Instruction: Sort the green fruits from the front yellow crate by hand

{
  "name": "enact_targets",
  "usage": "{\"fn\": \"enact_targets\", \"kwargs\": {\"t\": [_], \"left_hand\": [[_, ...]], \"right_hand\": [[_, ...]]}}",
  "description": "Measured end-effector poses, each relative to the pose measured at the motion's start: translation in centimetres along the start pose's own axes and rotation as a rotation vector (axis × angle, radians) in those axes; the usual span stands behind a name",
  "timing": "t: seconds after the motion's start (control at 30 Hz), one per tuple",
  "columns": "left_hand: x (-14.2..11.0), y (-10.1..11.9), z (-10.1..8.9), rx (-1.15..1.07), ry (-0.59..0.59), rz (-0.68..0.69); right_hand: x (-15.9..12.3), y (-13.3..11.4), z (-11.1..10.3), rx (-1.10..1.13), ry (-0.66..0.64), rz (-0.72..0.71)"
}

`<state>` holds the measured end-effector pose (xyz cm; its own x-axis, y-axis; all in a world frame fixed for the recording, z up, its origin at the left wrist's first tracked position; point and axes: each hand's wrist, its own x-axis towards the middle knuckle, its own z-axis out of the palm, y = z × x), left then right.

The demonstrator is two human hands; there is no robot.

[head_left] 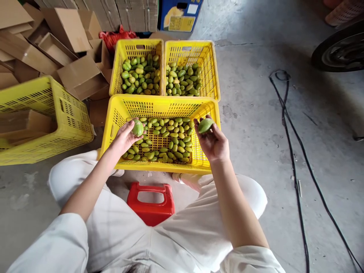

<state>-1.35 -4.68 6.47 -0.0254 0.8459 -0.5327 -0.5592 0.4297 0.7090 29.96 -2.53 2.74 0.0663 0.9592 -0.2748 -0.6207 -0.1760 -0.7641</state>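
Note:
My left hand is closed round a green fruit over the left side of the near yellow crate. My right hand grips another green fruit at the crate's right rim. Inside this crate lies a layer of several small green and yellowish fruits. Two more yellow crates stand side by side behind it, the left one and the right one, both part-filled with the same fruit.
A yellow crate lies tipped on its side at left with cardboard in it. Flattened cardboard boxes pile up behind it. A red stool sits between my legs. Black cables run over the concrete floor at right, near a tyre.

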Motion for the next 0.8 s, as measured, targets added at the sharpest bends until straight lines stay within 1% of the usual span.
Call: {"fn": "enact_targets", "kwargs": {"t": [0.1,0.2,0.27,0.4,0.5,0.57,0.7,0.8], "left_hand": [[0.00,-0.36,-0.24,0.004,0.003,0.013],[0.02,-0.44,-0.36,-0.008,0.052,0.020],[0.09,-0.42,-0.41,0.003,0.061,0.023],[0.31,-0.19,-0.47,0.005,0.028,0.044],[0.39,0.14,-0.45,-0.050,0.018,0.027],[0.42,0.28,-0.47,-0.089,0.016,0.014],[0.46,0.03,-0.72,-0.072,-0.028,0.033],[0.31,-0.39,-0.92,0.003,-0.076,0.046]], "right_hand": [[-0.22,0.14,0.32,0.022,0.023,0.034],[-0.40,0.19,0.44,0.080,0.012,0.092],[-0.36,0.11,0.29,0.099,-0.003,0.100],[-0.05,-0.35,-0.24,0.118,0.001,0.038],[0.09,-0.59,-0.31,0.158,0.033,-0.024],[0.07,-0.53,-0.14,0.178,0.020,-0.039],[-0.21,-0.10,0.27,0.113,-0.038,-0.020],[-0.56,0.16,0.45,0.066,-0.058,0.050]]}}
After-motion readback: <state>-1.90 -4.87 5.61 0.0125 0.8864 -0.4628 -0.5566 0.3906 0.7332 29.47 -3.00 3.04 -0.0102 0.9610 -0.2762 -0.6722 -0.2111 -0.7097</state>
